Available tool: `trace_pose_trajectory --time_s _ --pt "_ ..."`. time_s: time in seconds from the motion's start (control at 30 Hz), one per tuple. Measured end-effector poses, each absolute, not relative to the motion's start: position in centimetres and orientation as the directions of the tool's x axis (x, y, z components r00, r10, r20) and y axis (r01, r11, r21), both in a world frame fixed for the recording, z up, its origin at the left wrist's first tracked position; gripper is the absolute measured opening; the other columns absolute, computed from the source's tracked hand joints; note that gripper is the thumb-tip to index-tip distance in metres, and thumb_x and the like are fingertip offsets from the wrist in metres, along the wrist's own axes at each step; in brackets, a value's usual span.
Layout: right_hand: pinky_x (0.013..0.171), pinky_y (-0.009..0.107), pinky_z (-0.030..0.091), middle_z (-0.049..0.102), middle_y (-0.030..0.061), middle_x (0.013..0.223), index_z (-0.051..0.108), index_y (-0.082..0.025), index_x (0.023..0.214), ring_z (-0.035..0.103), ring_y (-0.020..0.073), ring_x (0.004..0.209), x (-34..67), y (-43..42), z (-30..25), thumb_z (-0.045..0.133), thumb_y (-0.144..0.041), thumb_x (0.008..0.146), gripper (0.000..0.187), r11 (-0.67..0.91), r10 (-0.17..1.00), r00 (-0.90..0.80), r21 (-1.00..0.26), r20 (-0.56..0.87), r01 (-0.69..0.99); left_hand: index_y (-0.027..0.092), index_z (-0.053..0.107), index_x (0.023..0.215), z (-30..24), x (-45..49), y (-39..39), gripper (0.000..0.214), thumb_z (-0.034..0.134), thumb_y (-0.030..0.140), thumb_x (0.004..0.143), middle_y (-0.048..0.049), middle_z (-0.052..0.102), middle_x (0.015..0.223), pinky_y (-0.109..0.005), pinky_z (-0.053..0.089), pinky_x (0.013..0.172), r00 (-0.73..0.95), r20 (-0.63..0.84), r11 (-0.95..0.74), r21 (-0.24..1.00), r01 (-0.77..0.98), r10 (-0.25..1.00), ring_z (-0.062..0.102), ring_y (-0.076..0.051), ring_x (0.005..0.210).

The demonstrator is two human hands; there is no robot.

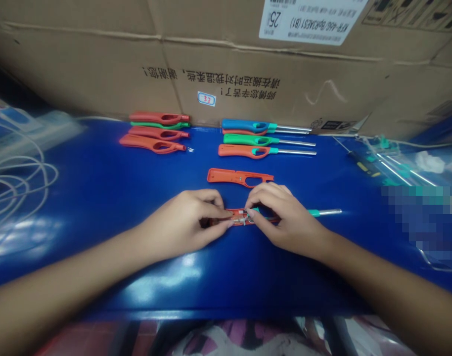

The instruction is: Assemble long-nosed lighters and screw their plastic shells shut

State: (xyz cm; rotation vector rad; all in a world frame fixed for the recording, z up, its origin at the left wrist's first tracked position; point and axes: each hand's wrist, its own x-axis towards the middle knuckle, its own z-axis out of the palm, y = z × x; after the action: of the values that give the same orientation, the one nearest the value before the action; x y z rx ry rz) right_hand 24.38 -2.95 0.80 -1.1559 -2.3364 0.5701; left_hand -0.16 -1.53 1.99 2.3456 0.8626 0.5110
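The left hand (pixel 196 217) and right hand (pixel 285 215) both pinch the open lighter body (pixel 238 212), on the desk (pixel 166 289) between them, near the loose shell half (pixel 226 176); seemingly they're seating inner parts (pixel 243 219), so next likely comes light, steady pressing
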Motion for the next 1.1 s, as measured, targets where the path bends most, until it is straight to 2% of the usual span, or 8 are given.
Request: trace_pose_trajectory --time_s 0.1,0.3,0.47,0.77,0.9,1.1 --pt "0.091 0.038 0.039 0.068 0.0029 0.103 0.058 -0.024 0.097 0.06 0.0197 0.1 24.4 -3.0 0.8 0.056 -0.019 0.096 0.005 0.56 0.815 -0.536 -0.542 0.22 0.627 0.022 0.079 0.109 1.9 -0.1 -1.5 0.022 0.061 0.026 0.098 -0.0043 0.068 0.091 -0.023 0.05 0.068 0.72 0.151 -0.623 0.638 0.452 0.677 0.065 -0.013 0.077" --pt "0.094 0.039 0.037 0.068 0.0021 0.107 0.061 -0.025 0.102 0.059 0.0202 0.104 24.5 -3.2 1.0 0.064 -0.025 0.093 0.01 0.581 0.795 -0.571 -0.526 0.204 0.621 0.021 0.08 0.106 1.9 -0.1 -1.4 0.02 0.062 0.026 0.098 -0.004 0.069 0.09 -0.024 0.051 0.071 0.711 0.147 -0.604 0.66 0.447 0.687 0.066 -0.013 0.078" --pt "0.095 0.039 0.037 0.069 0.0024 0.107 0.063 -0.026 0.101 0.059 0.0212 0.106 24.5 -3.2 0.9 0.066 -0.029 0.094 0.009 0.584 0.793 -0.576 -0.514 0.196 0.628 0.021 0.08 0.107 2.1 0.0 -1.6 0.02 0.063 0.025 0.097 -0.0048 0.071 0.091 -0.025 0.053 0.072 0.715 0.169 -0.635 0.625 0.454 0.678 0.068 -0.014 0.079" --pt "0.095 0.039 0.037 0.069 0.0016 0.108 0.063 -0.026 0.103 0.059 0.021 0.106 24.5 -3.2 1.3 0.064 -0.03 0.096 0.008 0.611 0.775 -0.604 -0.462 0.185 0.642 0.02 0.079 0.111 1.9 0.0 -1.5 0.022 0.062 0.025 0.098 -0.0054 0.07 0.093 -0.026 0.053 0.074 0.717 0.191 -0.661 0.593 0.46 0.67 0.068 -0.014 0.081" --pt "0.097 0.04 0.037 0.068 0.0027 0.111 0.062 -0.025 0.108 0.059 0.0215 0.11 25.2 -2.9 1.8 0.06 -0.023 0.095 0.013 0.604 0.785 -0.582 -0.47 0.211 0.644 0.019 0.079 0.109 1.9 -0.1 -1.4 0.022 0.062 0.025 0.098 -0.0045 0.07 0.092 -0.025 0.052 0.071 0.721 0.174 -0.657 0.591 0.468 0.671 0.067 -0.013 0.079" --pt "0.086 0.037 0.041 0.07 0.0015 0.097 0.064 -0.023 0.091 0.062 0.0195 0.093 26.5 -2.1 3.0 0.061 -0.017 0.092 0.006 0.586 0.806 -0.532 -0.481 0.261 0.652 0.018 0.079 0.107 2.1 -0.5 -0.8 0.022 0.063 0.029 0.097 -0.005 0.072 0.091 -0.025 0.052 0.071 0.695 0.196 -0.653 0.581 0.486 0.692 0.067 -0.013 0.077"
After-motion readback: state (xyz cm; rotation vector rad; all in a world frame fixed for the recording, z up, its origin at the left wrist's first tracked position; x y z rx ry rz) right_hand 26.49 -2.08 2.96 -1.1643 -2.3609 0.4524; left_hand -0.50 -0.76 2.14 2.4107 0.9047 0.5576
